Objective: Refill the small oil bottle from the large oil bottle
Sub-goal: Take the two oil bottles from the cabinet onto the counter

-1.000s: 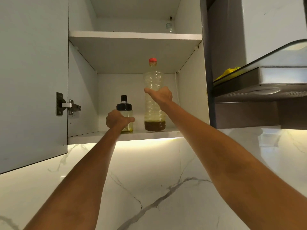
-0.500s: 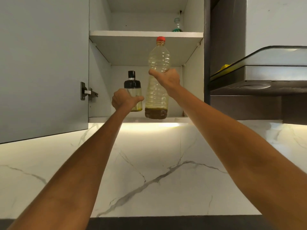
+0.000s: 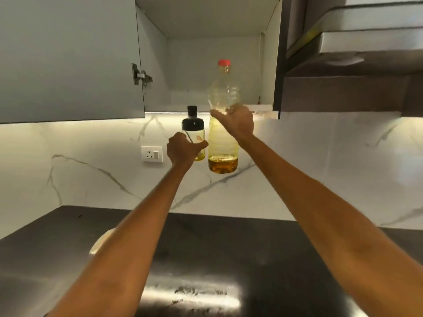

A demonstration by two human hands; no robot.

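Note:
My left hand [image 3: 183, 149] grips the small oil bottle [image 3: 194, 131], a clear bottle with a black cap and a little yellow oil at its bottom. My right hand [image 3: 235, 121] grips the large oil bottle [image 3: 223, 143] around its middle. This clear plastic bottle has a red cap and holds a shallow layer of amber oil. Both bottles are upright, side by side, in the air in front of the marble backsplash and below the open wall cupboard [image 3: 206, 53].
The cupboard door [image 3: 68, 58] stands open at the left. A range hood [image 3: 357, 56] juts out at the upper right. A wall socket [image 3: 152, 153] sits on the backsplash. A dark, shiny countertop [image 3: 206, 259] lies below, with a pale object [image 3: 100, 243] partly hidden behind my left arm.
Both hands have brought the bottles out of the cupboard and downward. The view has tipped down, bringing the countertop and socket into sight.

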